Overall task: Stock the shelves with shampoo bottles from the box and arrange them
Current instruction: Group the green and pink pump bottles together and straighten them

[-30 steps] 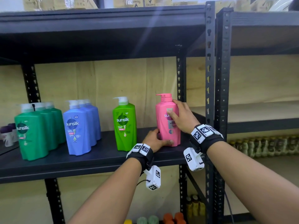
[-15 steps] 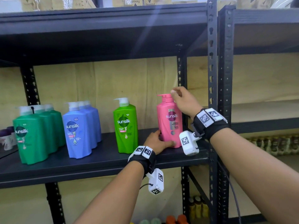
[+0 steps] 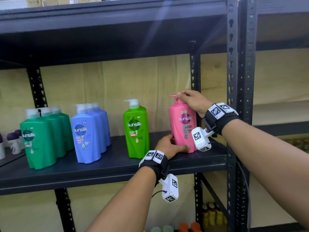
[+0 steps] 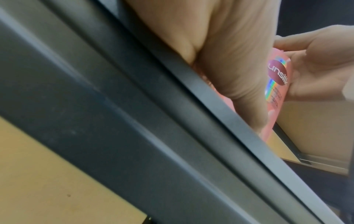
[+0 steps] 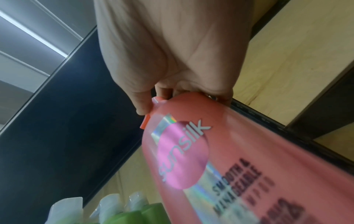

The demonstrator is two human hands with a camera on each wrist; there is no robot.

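A pink Sunsilk pump bottle [image 3: 181,124] stands upright at the right end of the dark shelf [image 3: 100,169]. My left hand [image 3: 168,145] grips its base, thumb across the front. My right hand [image 3: 189,99] pinches the pink pump head on top; the right wrist view shows the fingers curled round the pump of the pink bottle [image 5: 220,159]. In the left wrist view the left hand's thumb [image 4: 247,84] lies across the pink bottle [image 4: 277,84], above the shelf's front edge [image 4: 153,121].
Left of the pink bottle stand a light green bottle [image 3: 136,129], a row of blue bottles [image 3: 88,131] and a row of dark green bottles [image 3: 41,138]. Black uprights [image 3: 231,81] bound the shelf on the right. Small bottles [image 3: 210,215] fill the lower shelf.
My right hand climbed from the pink bottle's side to its pump head. The bottle turned so its label faces front. My left hand stayed at the base.
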